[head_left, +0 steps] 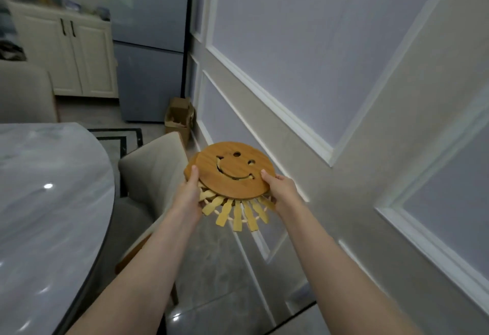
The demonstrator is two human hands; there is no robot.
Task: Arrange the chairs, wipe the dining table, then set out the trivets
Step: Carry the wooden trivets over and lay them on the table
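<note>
A round brown wooden trivet [232, 178] with a cut-out smiling face lies on top of a paler trivet [238, 214] made of wooden slats that fan out below it. I hold the stack in the air with both hands. My left hand [189, 194] grips its left edge, thumb on top. My right hand [281, 191] grips its right edge, thumb on top. The stack hangs over the floor, right of a beige chair [152, 173] pushed against the marble dining table [50, 191].
A panelled wall [330, 75] runs close along the right. A second chair [26, 93] stands at the table's far side. A cardboard box [180, 117] sits on the floor by a grey fridge [150, 56]. White cabinets [71, 54] stand at the back left.
</note>
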